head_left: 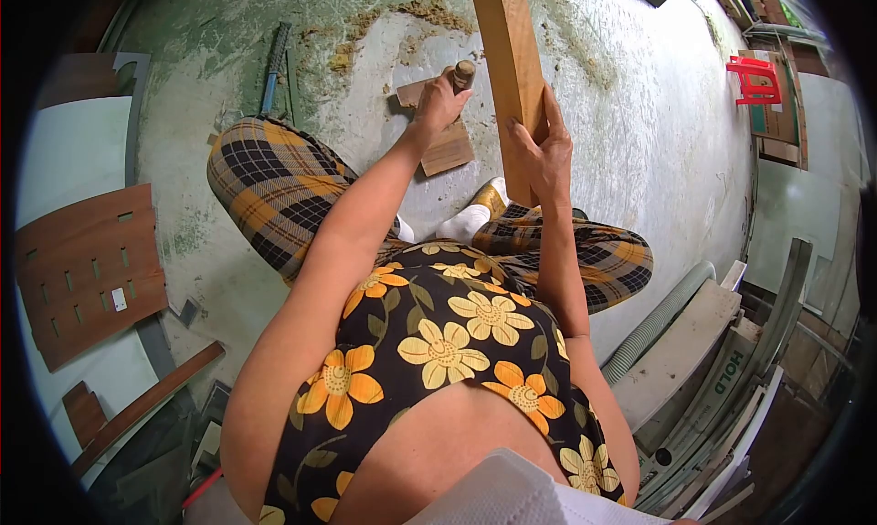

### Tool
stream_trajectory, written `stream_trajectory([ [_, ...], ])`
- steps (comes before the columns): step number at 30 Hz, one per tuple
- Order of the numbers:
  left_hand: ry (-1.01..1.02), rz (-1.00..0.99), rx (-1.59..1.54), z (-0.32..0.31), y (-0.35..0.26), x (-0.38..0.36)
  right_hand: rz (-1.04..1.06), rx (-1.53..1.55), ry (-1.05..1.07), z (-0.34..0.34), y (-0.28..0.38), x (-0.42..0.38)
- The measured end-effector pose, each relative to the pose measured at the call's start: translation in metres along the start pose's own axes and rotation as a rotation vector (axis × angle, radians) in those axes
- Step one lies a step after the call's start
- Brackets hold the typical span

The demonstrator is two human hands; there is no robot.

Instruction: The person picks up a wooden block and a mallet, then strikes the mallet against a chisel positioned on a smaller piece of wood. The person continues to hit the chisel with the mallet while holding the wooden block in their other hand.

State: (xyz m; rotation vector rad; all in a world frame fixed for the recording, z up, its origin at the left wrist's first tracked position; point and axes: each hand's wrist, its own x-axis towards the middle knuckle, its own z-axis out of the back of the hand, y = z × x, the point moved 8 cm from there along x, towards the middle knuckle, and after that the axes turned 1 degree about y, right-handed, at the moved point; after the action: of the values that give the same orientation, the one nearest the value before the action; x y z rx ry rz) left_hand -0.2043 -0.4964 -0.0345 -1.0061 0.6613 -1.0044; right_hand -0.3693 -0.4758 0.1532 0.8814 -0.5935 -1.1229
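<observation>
My right hand is closed round the lower part of a long, squared wooden beam, which is held up at a slight tilt. The fingers lie along its right side and the thumb is on the near face. My left hand is wrapped round a tool with a round wooden handle; the handle's end points up and its working end is hidden. Just below that hand, a brown wooden block lies on the floor, with another piece of wood beside it.
Wood shavings are scattered over the worn floor. A long blue-handled tool lies at the upper left. Slotted brown panel stands left; a grey hose and stacked boards are right. A red stool stands farther back.
</observation>
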Motion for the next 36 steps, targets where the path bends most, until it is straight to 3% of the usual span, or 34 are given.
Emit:
stream_trajectory([
  [13,0.008,0.013,-0.002,0.0,-0.005,-0.002,0.095,0.138,-0.035,0.015,0.052,-0.003],
  [28,-0.033,0.013,0.006,0.0,-0.005,-0.004,0.137,0.194,-0.032,0.018,0.06,-0.004],
  [31,-0.036,-0.008,-0.009,0.002,-0.008,-0.005,0.096,0.248,-0.042,0.004,0.032,0.0],
  [32,-0.022,-0.007,-0.013,0.005,-0.013,-0.006,0.173,0.02,-0.044,-0.001,0.007,0.003],
  [33,-0.008,-0.008,-0.02,0.005,-0.016,-0.007,0.074,-0.146,0.026,-0.013,-0.033,0.006],
  [35,-0.032,0.002,-0.119,0.009,-0.016,-0.006,-0.128,-0.188,0.17,-0.03,-0.044,0.006],
  [36,-0.041,0.018,-0.144,0.01,-0.015,-0.007,-0.106,-0.253,0.161,-0.028,-0.038,0.007],
])
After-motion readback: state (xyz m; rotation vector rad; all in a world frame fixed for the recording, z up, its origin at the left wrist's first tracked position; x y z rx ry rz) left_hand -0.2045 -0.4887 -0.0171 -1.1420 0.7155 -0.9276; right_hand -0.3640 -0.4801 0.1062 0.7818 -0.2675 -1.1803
